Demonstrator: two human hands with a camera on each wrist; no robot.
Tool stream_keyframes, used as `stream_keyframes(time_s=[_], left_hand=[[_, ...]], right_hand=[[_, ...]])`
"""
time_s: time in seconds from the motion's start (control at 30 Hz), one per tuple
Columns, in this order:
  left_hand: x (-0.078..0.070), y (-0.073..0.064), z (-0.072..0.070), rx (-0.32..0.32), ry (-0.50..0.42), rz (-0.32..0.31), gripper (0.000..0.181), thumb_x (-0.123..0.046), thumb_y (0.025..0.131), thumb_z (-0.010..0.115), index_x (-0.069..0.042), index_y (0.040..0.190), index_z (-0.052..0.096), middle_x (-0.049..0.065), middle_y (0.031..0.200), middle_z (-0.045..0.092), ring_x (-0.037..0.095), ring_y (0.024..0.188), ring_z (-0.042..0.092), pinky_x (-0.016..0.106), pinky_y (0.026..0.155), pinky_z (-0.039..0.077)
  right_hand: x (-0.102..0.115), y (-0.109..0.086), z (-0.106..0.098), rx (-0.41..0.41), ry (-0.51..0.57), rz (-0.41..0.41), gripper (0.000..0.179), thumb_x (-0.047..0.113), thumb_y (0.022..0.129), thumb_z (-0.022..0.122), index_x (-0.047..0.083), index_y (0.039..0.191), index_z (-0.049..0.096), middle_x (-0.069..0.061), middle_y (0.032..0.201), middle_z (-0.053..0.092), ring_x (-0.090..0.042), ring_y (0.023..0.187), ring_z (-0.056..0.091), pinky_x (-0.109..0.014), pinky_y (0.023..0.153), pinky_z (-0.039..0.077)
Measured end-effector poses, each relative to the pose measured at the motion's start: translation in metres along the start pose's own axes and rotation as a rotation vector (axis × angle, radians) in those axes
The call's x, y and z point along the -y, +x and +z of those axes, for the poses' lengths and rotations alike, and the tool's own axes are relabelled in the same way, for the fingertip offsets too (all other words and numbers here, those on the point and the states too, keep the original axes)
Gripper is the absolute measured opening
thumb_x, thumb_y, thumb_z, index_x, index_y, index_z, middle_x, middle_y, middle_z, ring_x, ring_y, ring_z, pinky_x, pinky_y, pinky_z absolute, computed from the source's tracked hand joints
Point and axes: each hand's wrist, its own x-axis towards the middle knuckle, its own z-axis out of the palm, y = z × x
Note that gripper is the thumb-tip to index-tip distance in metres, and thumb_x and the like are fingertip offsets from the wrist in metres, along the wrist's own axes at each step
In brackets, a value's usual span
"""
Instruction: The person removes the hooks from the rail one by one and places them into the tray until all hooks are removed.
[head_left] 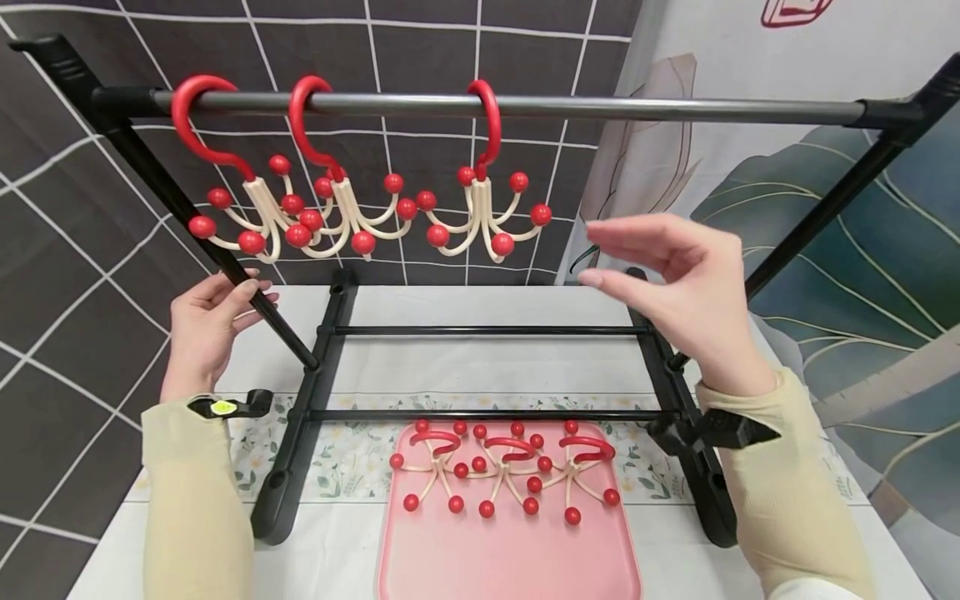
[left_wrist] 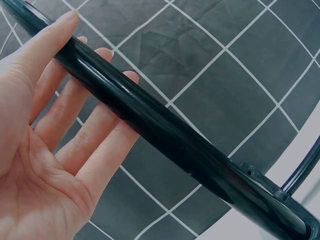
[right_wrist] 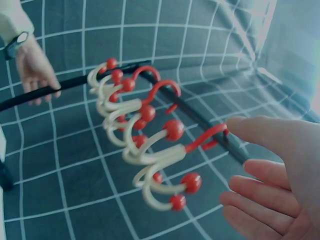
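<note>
My left hand [head_left: 212,321] holds the slanted black side post [left_wrist: 150,117] of a rack, thumb in front and fingers behind. Nothing is in my right hand [head_left: 678,287], which is raised right of the hangers with thumb and fingers spread apart. From the rack's grey top bar [head_left: 675,109] hang three octopus-like hooks with red curved tops and cream prongs tipped by red balls: a left one [head_left: 264,212], a middle one [head_left: 348,208] and a right one [head_left: 482,208]. In the right wrist view, the nearest hook [right_wrist: 167,157] is just left of my fingers.
A pink tray [head_left: 502,558] lies on the table between the rack's feet, with three more such hooks [head_left: 504,475] along its far side. Two lower black crossbars [head_left: 487,414] join the feet. Dark tiled-pattern cloth hangs behind, and a patterned curtain [head_left: 862,275] is at right.
</note>
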Motion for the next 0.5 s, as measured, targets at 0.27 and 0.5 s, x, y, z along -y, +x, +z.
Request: stream_keyframes(time_s=[0.27,0.5], left_hand=[[0.0,0.0,0.001,-0.003,0.012,-0.004,0.025,-0.002,0.094,0.072,0.006,0.118,0.069,0.008,0.098,0.075,0.017,0.084,0.076,0.027,0.077,0.059],[0.0,0.0,0.0,0.01,-0.04,-0.017,0.021,0.002,0.094,0.07,0.004,0.115,0.071,0.01,0.098,0.075,0.019,0.085,0.076,0.028,0.076,0.059]], right_hand=[[0.022,0.043,0.01,-0.047,0.021,-0.131,0.034,-0.002,0.081,0.085,0.0,0.114,0.075,-0.013,0.111,0.074,-0.026,0.101,0.072,-0.032,0.092,0.057],[0.037,0.066,0.026,-0.11,0.079,-0.056,0.032,0.0,0.077,0.089,0.001,0.106,0.078,-0.011,0.106,0.075,-0.02,0.096,0.074,-0.031,0.09,0.057]])
